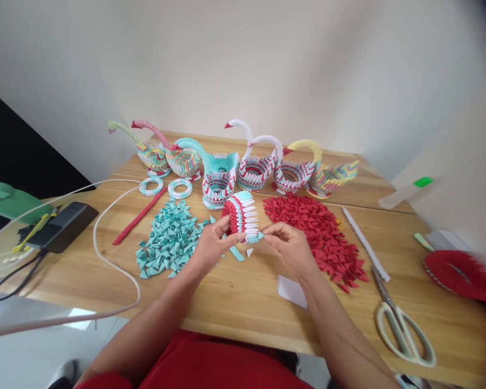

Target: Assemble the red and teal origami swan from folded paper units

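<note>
My left hand (216,240) grips a rounded origami body (243,213) built of red, white and teal folded paper pieces, tilted on its side. At its lower right edge, my right hand (285,243) pinches a small teal paper piece (260,236) with thumb and forefinger. Left of the hands lies a pile of teal folded pieces (168,237). A pile of red folded pieces (324,235) spreads to the right. Just beyond stands a teal-necked paper swan (218,186).
Several more paper swans (255,170) line the back. Two paper rings (180,188) and a red strip (140,216) lie at left, near a white cable (99,237) and a black box (71,227). Scissors (403,324), a white strip (364,243) and a red paper disc (461,274) are at right.
</note>
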Demonstrator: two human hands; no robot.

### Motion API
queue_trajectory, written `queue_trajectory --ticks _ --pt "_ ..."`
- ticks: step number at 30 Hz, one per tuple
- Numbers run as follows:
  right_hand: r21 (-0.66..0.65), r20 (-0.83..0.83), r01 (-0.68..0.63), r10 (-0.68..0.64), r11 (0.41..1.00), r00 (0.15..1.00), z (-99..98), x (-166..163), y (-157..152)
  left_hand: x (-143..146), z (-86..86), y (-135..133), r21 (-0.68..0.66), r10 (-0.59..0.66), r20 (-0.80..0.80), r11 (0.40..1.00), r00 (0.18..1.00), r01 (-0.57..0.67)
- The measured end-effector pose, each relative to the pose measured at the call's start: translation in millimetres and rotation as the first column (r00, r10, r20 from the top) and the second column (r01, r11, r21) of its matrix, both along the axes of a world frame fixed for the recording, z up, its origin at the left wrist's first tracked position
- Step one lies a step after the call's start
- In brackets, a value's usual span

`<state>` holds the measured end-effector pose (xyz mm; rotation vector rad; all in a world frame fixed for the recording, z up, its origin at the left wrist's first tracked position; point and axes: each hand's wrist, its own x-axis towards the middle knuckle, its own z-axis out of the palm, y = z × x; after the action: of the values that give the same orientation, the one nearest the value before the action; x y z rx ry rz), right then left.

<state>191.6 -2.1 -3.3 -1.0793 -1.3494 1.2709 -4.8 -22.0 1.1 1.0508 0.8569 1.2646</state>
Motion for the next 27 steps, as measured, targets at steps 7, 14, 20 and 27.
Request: queue_trajectory --ticks 7,14,20,27 --pt "-0.007 -0.026 0.01 -0.011 1.0 1.0 -4.9 -1.3 0.8 0.7 3.6 -0.8 0.001 0.007 0.007 1.0 1.0 -0.007" --pt "-0.031 -0.048 0.038 -0.039 0.999 0.998 -5.1 -3.9 1.7 0.6 3.5 -0.4 -0.001 0.019 -0.017 1.0 1.0 -0.019" --pt "-0.028 -0.069 0.041 -0.043 0.999 0.997 -8.0 -3.6 1.6 -0.8 0.8 -1.0 0.026 0.023 -0.06 0.999 0.998 -0.021" --pt "0.014 -0.012 0.024 -0.023 1.0 1.0 -8.2 -2.2 2.1 -1.2 -0.9 0.7 0.024 0.011 -0.053 1.0 0.999 -0.01"
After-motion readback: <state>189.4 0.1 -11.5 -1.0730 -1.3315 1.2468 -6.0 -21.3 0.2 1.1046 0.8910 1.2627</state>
